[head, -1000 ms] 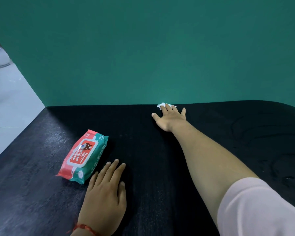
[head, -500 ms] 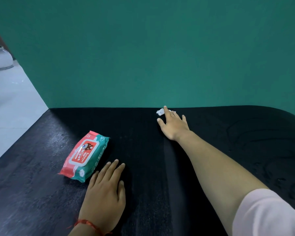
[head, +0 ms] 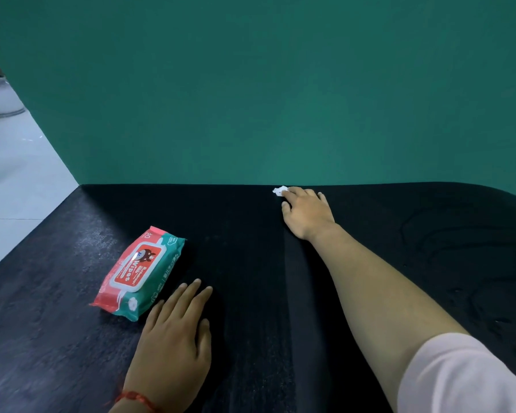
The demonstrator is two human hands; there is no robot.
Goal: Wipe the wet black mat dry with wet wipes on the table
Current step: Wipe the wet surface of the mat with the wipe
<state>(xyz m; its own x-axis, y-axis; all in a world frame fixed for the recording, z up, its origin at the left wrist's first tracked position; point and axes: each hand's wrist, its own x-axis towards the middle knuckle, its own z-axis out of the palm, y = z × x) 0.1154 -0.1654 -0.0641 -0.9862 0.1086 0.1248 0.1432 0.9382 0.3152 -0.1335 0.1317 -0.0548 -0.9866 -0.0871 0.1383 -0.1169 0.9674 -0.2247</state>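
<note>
Looks down from head height onto a wide black fabric mat (head: pixel 251 263) spread over a dark wood-grain counter (head: pixel 27 323), against a plain green wall (head: pixel 265 84).

Shows the right hand (head: pixel 306 214) stretched out to the mat's far edge, with a bare forearm leading back to a pale pink sleeve (head: pixel 471 377). Has its fingers (head: pixel 298 193) bent over a small white crumpled wet wipe (head: pixel 279 191), clamped on it and pressing it to the mat, with only a corner of the wipe peeking out to the left of the fingertips.

Shows the left hand (head: pixel 173 338) lying flat near the front at the mat's left side, fingers straight and close together, holding nothing, a red string bracelet (head: pixel 134 399) at the wrist. Just beside that hand, to its left, a red and teal soft pack of wet wipes (head: pixel 139 272), at the mat's left border; hard to tell whether on mat or bare counter.

Judged partway through the wiping. A paler straight band running from under the right wrist toward the front: probably a lane already wiped. Middle and left of the mat dull and even, so likely dry or nearly so. On the right, curved glossy streaks (head: pixel 447 242) and small beads of water (head: pixel 501 320) plain to see, so that side most likely left to do. Remaining, by this reading: more strokes across the right part, perhaps with a fresh wipe from the pack, given the small wad in use. Cannot tell the state of the strip hidden under the right forearm.
</note>
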